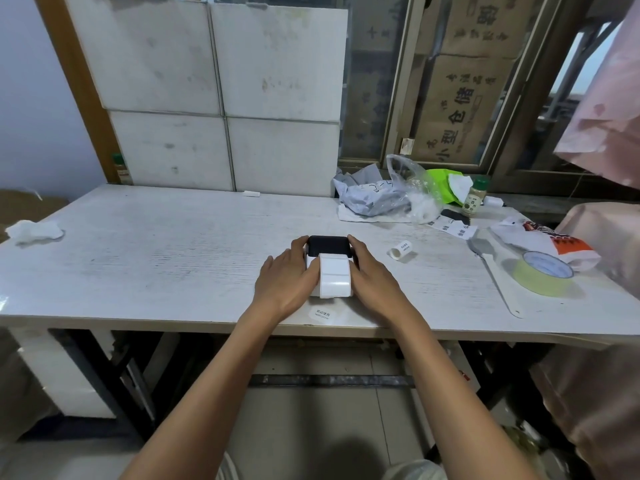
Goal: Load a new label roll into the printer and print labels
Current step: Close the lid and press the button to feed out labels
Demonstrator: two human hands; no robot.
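A small label printer with a black far part and a white body sits near the front middle of the white table. A strip of blank white labels runs out of it toward me and curls down at its end. My left hand grips the printer's left side, fingers curled over the top corner. My right hand grips its right side the same way. One printed label lies on the table edge just in front of the printer. A small label roll lies to the right.
At the back right lie crumpled plastic bags, a spice bottle, printed labels and a snack packet. A yellow tape roll and a white spoon lie at the right. Crumpled tissue sits far left. Foam boxes stand behind.
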